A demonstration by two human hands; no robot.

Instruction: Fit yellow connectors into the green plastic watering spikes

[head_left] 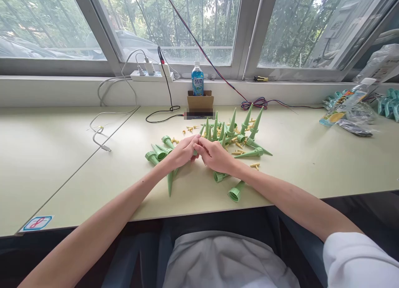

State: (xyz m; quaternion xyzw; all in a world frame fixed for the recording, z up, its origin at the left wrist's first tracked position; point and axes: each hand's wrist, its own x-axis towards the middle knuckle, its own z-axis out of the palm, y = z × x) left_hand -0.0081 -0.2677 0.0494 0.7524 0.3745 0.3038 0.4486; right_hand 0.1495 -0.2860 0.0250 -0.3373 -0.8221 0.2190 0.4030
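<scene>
My left hand (181,153) and my right hand (215,156) meet fingertip to fingertip over the pale green table (299,155). Both are closed in a pinch, and together they hold a green plastic cone spike (195,151) that is mostly hidden between them. Behind them, several more green cone spikes (232,128) stand or lie in a pile. A smaller group of green spikes (158,153) lies to the left of my left hand, and two more spikes (236,192) lie under my right wrist. Small yellow plastic pieces (239,146) are scattered among the spikes.
A small open cardboard box (200,101) and a blue drink bottle (197,81) stand at the back by the window. A white power strip (151,75) with cables sits on the sill. A loose white cable (101,138) lies to the left. Plastic bags (352,109) sit far right.
</scene>
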